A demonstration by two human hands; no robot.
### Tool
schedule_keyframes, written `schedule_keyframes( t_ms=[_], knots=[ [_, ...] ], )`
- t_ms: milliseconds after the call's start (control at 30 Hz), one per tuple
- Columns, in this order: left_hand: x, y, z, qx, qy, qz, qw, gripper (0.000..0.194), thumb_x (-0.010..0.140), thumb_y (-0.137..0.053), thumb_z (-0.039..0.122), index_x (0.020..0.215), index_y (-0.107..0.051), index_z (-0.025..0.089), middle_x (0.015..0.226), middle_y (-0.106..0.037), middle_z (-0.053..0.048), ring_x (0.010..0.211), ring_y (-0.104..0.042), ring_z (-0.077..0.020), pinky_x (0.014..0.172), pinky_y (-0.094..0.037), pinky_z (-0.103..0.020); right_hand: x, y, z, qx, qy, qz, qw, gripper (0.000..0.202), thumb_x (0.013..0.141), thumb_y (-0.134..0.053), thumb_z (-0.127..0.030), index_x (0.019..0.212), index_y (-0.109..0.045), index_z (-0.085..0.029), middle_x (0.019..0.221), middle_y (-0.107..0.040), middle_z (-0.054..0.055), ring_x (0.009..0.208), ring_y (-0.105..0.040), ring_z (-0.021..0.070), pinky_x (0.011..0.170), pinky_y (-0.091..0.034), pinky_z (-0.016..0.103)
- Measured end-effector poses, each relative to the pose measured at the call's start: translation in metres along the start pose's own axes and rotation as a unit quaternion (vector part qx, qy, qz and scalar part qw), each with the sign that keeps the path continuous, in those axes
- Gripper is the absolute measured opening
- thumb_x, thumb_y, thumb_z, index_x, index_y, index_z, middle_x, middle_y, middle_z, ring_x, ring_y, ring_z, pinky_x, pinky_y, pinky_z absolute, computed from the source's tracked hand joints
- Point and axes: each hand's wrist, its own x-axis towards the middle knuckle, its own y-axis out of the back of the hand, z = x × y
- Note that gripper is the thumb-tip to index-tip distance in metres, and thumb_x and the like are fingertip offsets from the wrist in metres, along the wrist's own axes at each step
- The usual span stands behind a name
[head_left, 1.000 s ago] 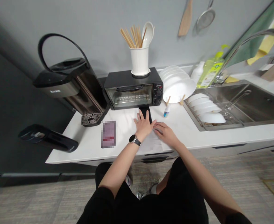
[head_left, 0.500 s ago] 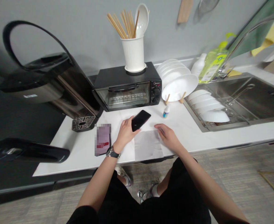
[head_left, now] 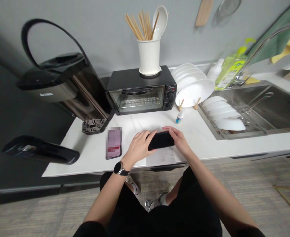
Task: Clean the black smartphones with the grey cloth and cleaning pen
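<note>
A black smartphone (head_left: 161, 141) is held sideways above the counter, its dark face toward me. My left hand (head_left: 141, 144) grips its left end, and my right hand (head_left: 178, 138) closes round the right end. Below the phone lies a pale grey cloth (head_left: 159, 157) at the counter's front edge, partly covered by phone and hands. A small white bottle with a blue label (head_left: 179, 117) stands beyond my right hand. Left of my left hand, a second phone (head_left: 114, 143) lies on the counter, its screen blurred out by pixels.
A black toaster oven (head_left: 141, 93) stands behind, carrying a white cup (head_left: 149, 56) of chopsticks. At left are a tall dark drink machine (head_left: 85, 89) and a black cylindrical object (head_left: 41, 149). White plates (head_left: 196, 92) stand right, beside the sink (head_left: 265, 131) with bowls.
The phone has turned from a slant to lengthwise across and come nearer, over the cloth. My right hand has moved from the cloth onto its right end. The view has shifted slightly.
</note>
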Motion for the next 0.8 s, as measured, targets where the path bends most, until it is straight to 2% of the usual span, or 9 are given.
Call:
schedule_keyframes(
  t_ms=[100,200,333,567,667,733,800],
  knots=[
    [-0.011,-0.002,0.002,0.007,-0.002,0.010,1.000,0.086,0.088,-0.078,0.046,0.160,-0.040,0.021,0.124,-0.064,-0.013,0.113,-0.064,-0.0342,0.098,-0.050,-0.045,-0.008,-0.004,0.001,0.087,-0.059,-0.002,0.994,0.051,0.086,-0.070,-0.070,0.100,-0.081,-0.022,0.091,-0.080,0.005,0.088,-0.075,0.0279,0.084,-0.058,0.041],
    [-0.017,-0.003,0.002,0.012,-0.021,0.015,1.000,0.085,0.088,-0.076,0.051,0.159,-0.042,0.020,0.124,-0.065,-0.014,0.112,-0.065,-0.0342,0.097,-0.050,-0.045,-0.014,-0.002,0.002,0.159,-0.121,-0.028,0.979,0.047,0.081,-0.075,-0.065,0.095,-0.082,-0.020,0.085,-0.080,0.007,0.076,-0.074,0.0266,0.073,-0.058,0.039],
    [-0.019,-0.004,0.002,0.011,-0.030,0.028,0.999,0.083,0.089,-0.075,0.052,0.159,-0.044,0.022,0.122,-0.066,-0.014,0.108,-0.066,-0.0324,0.095,-0.051,-0.043,-0.016,0.004,-0.001,0.210,-0.176,-0.036,0.961,0.035,0.079,-0.076,-0.052,0.092,-0.082,-0.020,0.089,-0.082,0.007,0.077,-0.074,0.0259,0.070,-0.056,0.037],
    [-0.019,-0.010,0.007,0.019,-0.055,0.072,0.996,0.081,0.091,-0.071,0.059,0.158,-0.046,0.021,0.118,-0.067,-0.013,0.101,-0.068,-0.0297,0.090,-0.054,-0.042,-0.018,0.013,-0.010,0.242,-0.251,-0.047,0.936,0.032,0.082,-0.074,-0.045,0.097,-0.082,-0.019,0.094,-0.083,0.007,0.083,-0.076,0.0256,0.070,-0.057,0.034],
    [-0.015,-0.012,0.014,-0.011,-0.030,0.086,0.996,0.082,0.089,-0.074,0.057,0.158,-0.046,0.023,0.118,-0.066,-0.011,0.103,-0.068,-0.0291,0.092,-0.056,-0.042,-0.025,0.012,-0.014,0.260,-0.219,-0.038,0.940,0.042,0.087,-0.073,-0.056,0.108,-0.082,-0.021,0.103,-0.083,0.006,0.095,-0.077,0.0274,0.075,-0.059,0.035],
    [-0.011,-0.011,0.020,-0.048,0.015,0.100,0.994,0.086,0.087,-0.077,0.055,0.159,-0.043,0.025,0.118,-0.065,-0.009,0.105,-0.068,-0.0282,0.095,-0.057,-0.041,-0.033,0.009,-0.016,0.271,-0.159,-0.026,0.949,0.050,0.087,-0.073,-0.064,0.119,-0.079,-0.025,0.116,-0.081,0.005,0.106,-0.075,0.0272,0.081,-0.061,0.036],
    [-0.006,-0.008,0.027,-0.079,0.056,0.107,0.989,0.090,0.084,-0.079,0.055,0.161,-0.040,0.027,0.118,-0.064,-0.008,0.106,-0.068,-0.0271,0.095,-0.058,-0.040,-0.041,0.006,-0.017,0.257,-0.098,-0.007,0.961,0.058,0.083,-0.079,-0.064,0.129,-0.075,-0.030,0.125,-0.078,0.003,0.111,-0.073,0.0269,0.084,-0.062,0.036]
  ],
)
